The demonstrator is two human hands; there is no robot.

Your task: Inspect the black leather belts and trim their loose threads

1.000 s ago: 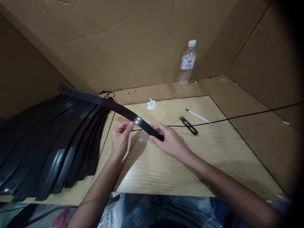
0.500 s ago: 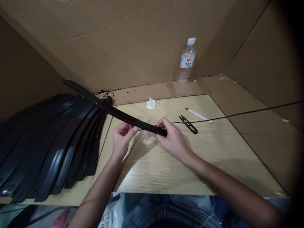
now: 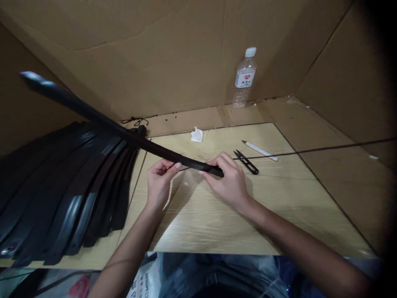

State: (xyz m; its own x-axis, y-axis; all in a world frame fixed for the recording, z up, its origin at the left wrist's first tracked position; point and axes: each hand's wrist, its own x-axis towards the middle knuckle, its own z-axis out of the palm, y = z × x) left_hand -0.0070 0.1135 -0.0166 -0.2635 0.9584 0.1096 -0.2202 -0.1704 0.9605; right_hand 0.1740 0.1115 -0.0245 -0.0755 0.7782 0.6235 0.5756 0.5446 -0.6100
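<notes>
A long, curved black strip (image 3: 149, 145) slants across the middle, its far end raised to the upper left. My right hand (image 3: 228, 178) is closed around its near end, thumb below and fingers on top. Just under the strip, my left hand (image 3: 159, 182) pinches a thin black cord (image 3: 185, 168) between thumb and fingertips; whether it also grips the strip I cannot tell. The cord passes behind my right hand and runs taut to the right edge. Close to that hand lie black thread snips (image 3: 246, 161), crossed by the cord.
Several similar black strips (image 3: 71, 198) lie fanned in a stack at the left. A white pencil (image 3: 259, 150) and a scrap of white paper (image 3: 196, 134) rest on the wooden board (image 3: 217, 231). A clear bottle (image 3: 244, 78) stands against the cardboard wall (image 3: 173, 62).
The strip's far end has swung up and to the left. My right hand has shifted slightly right, while my left hand stays nearly in place. The cord's right end sits a little lower.
</notes>
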